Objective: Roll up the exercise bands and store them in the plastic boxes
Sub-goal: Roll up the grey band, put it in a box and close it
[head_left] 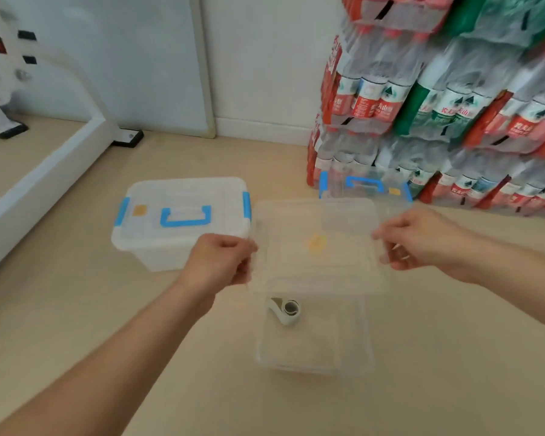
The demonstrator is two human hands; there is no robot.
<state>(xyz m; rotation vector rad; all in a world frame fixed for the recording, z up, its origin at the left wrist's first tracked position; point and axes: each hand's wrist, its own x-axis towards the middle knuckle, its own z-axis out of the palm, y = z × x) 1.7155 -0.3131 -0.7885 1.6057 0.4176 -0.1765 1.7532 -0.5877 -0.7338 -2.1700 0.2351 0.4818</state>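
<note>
Head view: floor point(139, 325) scene.
Left hand point(224, 262): grasps the left edge of a clear plastic part point(296, 221).
Right hand point(419, 240): pinches its right edge.
Clear plastic part: held over the far end of the open box point(315, 369).
Exercise band point(288, 311): rolled, inside the open box, far-left corner.
Closed box point(183, 215): on the floor, beside the left hand.

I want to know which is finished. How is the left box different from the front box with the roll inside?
The left box has its lid on, with blue handle and clips; the front box is open. The front box holds a rolled band; the left box shows none. Only over the front box, the left hand and right hand hold a clear plastic piece. Both are clear plastic.
</note>
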